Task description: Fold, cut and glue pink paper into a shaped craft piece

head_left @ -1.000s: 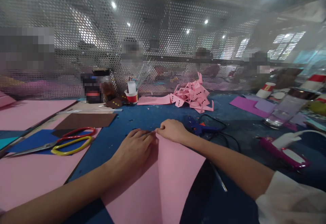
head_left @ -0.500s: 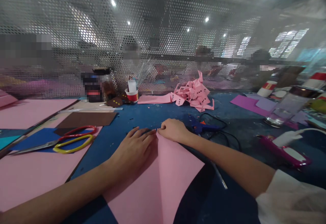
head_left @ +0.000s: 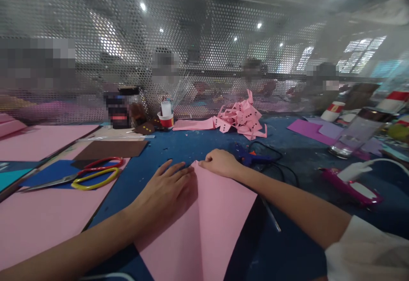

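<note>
A large sheet of pink paper [head_left: 212, 225] lies before me on the blue table, with a crease running from its far tip toward me. My left hand [head_left: 171, 187] rests flat on the left side of the sheet, its fingers stretched out toward the tip. On the other side of the crease, my right hand [head_left: 220, 161] is closed, fingers curled, at the paper's upper right edge beside the tip. Its fingertips are partly hidden. Just beyond my right wrist sits a blue glue gun [head_left: 255, 158] with a black cord.
Scissors [head_left: 96, 173] with red and yellow handles lie on coloured sheets at left. A heap of folded pink paper pieces [head_left: 241, 119] stands at the back. At right are a glass [head_left: 356, 134], a magenta device [head_left: 351, 187] with a white plug, and purple paper [head_left: 308, 129].
The right half of the pink sheet has shifted slightly, its near edge looking straighter. Both hands stay near the tip. The view has moved a little.
</note>
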Tool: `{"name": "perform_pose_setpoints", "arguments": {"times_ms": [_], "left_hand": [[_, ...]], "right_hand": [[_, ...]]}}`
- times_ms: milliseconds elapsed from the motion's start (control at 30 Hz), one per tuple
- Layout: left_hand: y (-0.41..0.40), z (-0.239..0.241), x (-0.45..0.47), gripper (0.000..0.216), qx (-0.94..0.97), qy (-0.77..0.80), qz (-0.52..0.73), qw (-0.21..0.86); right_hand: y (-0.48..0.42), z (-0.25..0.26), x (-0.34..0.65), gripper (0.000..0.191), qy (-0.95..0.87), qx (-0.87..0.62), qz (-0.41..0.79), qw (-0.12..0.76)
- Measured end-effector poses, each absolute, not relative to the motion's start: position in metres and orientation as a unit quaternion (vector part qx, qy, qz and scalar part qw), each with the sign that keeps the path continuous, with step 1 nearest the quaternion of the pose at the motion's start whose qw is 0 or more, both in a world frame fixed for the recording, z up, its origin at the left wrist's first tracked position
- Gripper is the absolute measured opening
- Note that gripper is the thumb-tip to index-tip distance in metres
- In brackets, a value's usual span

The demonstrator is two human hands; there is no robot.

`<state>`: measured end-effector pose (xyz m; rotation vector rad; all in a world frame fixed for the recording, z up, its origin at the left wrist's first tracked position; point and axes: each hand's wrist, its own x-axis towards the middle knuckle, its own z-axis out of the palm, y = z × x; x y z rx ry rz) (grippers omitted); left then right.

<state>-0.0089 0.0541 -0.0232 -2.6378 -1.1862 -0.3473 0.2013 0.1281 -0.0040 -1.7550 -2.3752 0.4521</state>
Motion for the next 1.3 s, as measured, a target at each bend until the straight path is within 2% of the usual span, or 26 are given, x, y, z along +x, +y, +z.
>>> {"name": "perform_pose_setpoints", "arguments": {"times_ms": [100,400,733,1300], "left_hand": [[0.053,-0.026,-0.009,0.038,-0.896,-0.408,-0.132,0.113],[0.054,-0.026,-0.007,0.038,-0.900,-0.406,-0.121,0.099],[0.051,-0.025,-0.009,0.042,-0.901,-0.403,-0.114,0.111],[0.043,-0.023,-0.005,0.036,-0.906,-0.396,-0.095,0.117]], "right_hand": [[0.127,-0.004,0.198,0.041,-0.790,-0.594,0.135,0.074],[0.124,-0.006,0.194,0.030,-0.790,-0.598,0.110,0.073],[0.125,-0.005,0.202,0.044,-0.793,-0.590,0.135,0.066],[0.120,-0.010,0.202,0.030,-0.801,-0.584,0.112,0.073]]}}
